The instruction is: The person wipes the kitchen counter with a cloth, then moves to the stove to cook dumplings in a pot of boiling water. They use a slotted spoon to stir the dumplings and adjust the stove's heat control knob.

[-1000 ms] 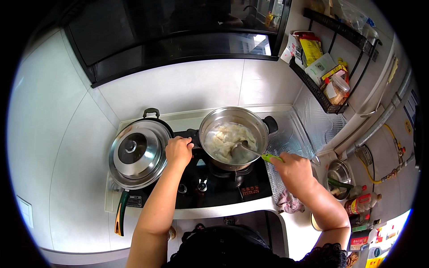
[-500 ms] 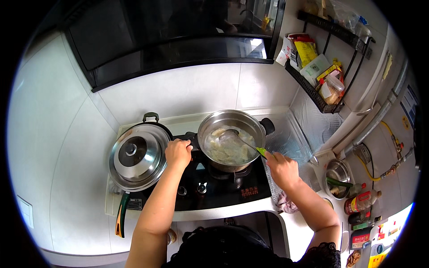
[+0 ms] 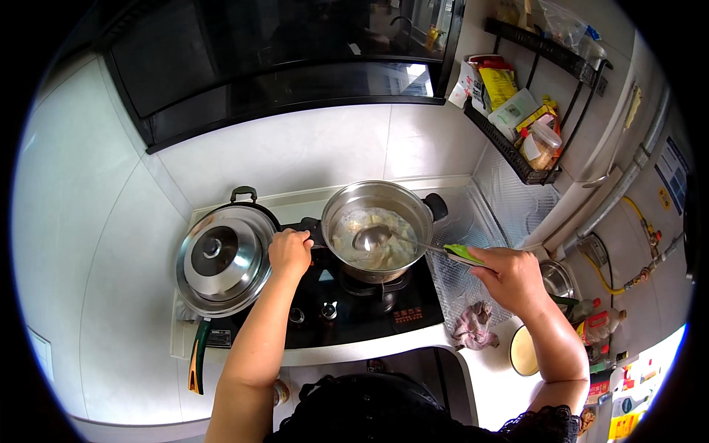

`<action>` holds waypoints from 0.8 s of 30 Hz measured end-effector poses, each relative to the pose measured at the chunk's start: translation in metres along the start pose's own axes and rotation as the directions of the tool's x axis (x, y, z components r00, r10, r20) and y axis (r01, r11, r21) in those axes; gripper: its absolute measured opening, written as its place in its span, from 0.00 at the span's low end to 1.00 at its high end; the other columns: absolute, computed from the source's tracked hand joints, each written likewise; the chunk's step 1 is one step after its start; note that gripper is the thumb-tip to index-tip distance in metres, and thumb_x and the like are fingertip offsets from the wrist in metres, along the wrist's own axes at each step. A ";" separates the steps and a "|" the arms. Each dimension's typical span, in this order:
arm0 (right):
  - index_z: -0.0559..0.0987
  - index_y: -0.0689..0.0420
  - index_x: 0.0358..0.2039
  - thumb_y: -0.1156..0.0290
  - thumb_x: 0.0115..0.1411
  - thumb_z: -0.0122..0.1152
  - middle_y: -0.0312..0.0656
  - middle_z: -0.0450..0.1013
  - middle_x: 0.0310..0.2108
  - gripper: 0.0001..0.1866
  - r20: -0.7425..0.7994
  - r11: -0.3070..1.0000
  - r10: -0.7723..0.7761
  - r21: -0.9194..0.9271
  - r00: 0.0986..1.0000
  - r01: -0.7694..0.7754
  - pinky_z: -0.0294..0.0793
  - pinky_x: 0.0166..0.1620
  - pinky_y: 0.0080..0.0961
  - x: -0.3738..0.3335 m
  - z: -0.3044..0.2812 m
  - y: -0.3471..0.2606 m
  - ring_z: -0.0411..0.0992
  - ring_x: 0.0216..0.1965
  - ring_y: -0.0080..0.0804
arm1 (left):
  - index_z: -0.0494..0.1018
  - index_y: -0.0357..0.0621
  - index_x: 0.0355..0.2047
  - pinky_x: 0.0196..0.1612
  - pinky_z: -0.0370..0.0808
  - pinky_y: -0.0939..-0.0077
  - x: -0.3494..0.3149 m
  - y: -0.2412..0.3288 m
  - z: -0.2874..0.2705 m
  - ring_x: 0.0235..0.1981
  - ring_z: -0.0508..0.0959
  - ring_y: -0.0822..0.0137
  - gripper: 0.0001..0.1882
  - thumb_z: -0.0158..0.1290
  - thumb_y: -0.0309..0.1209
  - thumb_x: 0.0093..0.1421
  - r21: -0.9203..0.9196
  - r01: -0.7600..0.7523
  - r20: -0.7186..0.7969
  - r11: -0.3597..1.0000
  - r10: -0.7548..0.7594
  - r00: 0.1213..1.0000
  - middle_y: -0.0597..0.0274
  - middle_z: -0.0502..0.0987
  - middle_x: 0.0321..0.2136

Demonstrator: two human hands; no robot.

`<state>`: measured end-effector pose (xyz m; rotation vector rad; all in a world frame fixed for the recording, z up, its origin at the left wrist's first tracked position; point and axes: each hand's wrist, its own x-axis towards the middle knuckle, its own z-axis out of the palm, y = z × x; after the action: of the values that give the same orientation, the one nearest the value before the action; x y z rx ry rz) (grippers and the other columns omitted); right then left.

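A steel pot [image 3: 346, 198] stands on the right burner of the black gas stove [image 3: 325, 328]. Cloudy, foamy liquid with pale pieces [image 3: 395, 225] fills its lower part. My left hand [image 3: 289, 252] is closed around the pot's dark left handle [image 3: 313, 230]. My right hand [image 3: 515, 279] grips the green-and-grey handle of a metal ladle [image 3: 373, 237], its bowl at the surface of the liquid in the middle of the pot. The ladle's shaft crosses over the pot's right rim.
A lidded pan [image 3: 221, 258] with a green handle occupies the left burner. Right of the stove lie a crumpled cloth [image 3: 475, 326], a round yellowish container [image 3: 523, 351] and a steel bowl [image 3: 555, 279]. A black wall rack [image 3: 509, 144] holds packets and a jar.
My right hand has moved right and slightly down, drawing back the ladle. Its bowl now shows more plainly at the surface. My left hand stays on the pot handle.
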<state>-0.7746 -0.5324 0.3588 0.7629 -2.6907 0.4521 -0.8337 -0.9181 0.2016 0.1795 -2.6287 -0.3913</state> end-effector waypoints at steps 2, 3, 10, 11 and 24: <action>0.82 0.51 0.43 0.66 0.50 0.68 0.44 0.78 0.30 0.18 0.042 1.000 -0.008 0.011 0.999 0.008 0.75 0.32 0.33 -0.001 -0.004 0.005 0.76 0.29 0.44 | 0.82 0.51 0.37 0.38 0.76 0.60 0.000 0.000 0.000 0.37 0.78 0.54 0.10 0.61 0.32 0.52 0.001 -0.004 -0.004 1.000 0.004 1.000 0.59 0.79 0.32; 0.82 0.51 0.43 0.65 0.50 0.68 0.44 0.78 0.29 0.18 0.079 1.000 0.006 0.004 0.997 -0.006 0.75 0.33 0.33 -0.001 -0.006 0.004 0.76 0.29 0.44 | 0.82 0.51 0.37 0.39 0.76 0.60 0.000 0.000 0.001 0.37 0.78 0.54 0.10 0.61 0.32 0.52 0.000 -0.006 -0.002 1.000 0.006 1.000 0.59 0.79 0.32; 0.83 0.47 0.41 0.60 0.53 0.64 0.43 0.78 0.28 0.15 0.270 0.990 0.009 -0.135 0.963 0.028 0.75 0.34 0.38 0.015 -0.013 0.005 0.77 0.31 0.45 | 0.82 0.52 0.37 0.39 0.76 0.60 0.000 0.002 0.000 0.36 0.78 0.54 0.10 0.61 0.32 0.53 0.008 0.016 0.009 1.000 -0.016 1.000 0.59 0.79 0.32; 0.83 0.46 0.41 0.60 0.54 0.63 0.43 0.78 0.28 0.14 0.282 0.988 0.007 -0.150 0.959 0.037 0.76 0.34 0.39 0.017 -0.010 0.005 0.77 0.31 0.45 | 0.82 0.52 0.37 0.39 0.76 0.60 0.000 0.001 0.000 0.36 0.78 0.54 0.10 0.61 0.32 0.53 0.010 0.020 0.010 1.000 -0.020 1.000 0.59 0.79 0.32; 0.81 0.43 0.41 0.63 0.54 0.63 0.41 0.77 0.25 0.13 0.252 0.966 -0.068 -0.224 0.965 0.127 0.76 0.30 0.37 0.028 0.043 0.007 0.77 0.28 0.41 | 0.82 0.50 0.37 0.40 0.76 0.60 -0.001 0.004 -0.002 0.38 0.77 0.54 0.10 0.61 0.32 0.53 0.001 0.021 0.017 1.000 -0.021 1.000 0.60 0.80 0.34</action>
<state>-0.8101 -0.5557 0.3296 0.9265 -2.8408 0.0072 -0.8323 -0.9147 0.2044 0.2044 -2.6458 -0.4009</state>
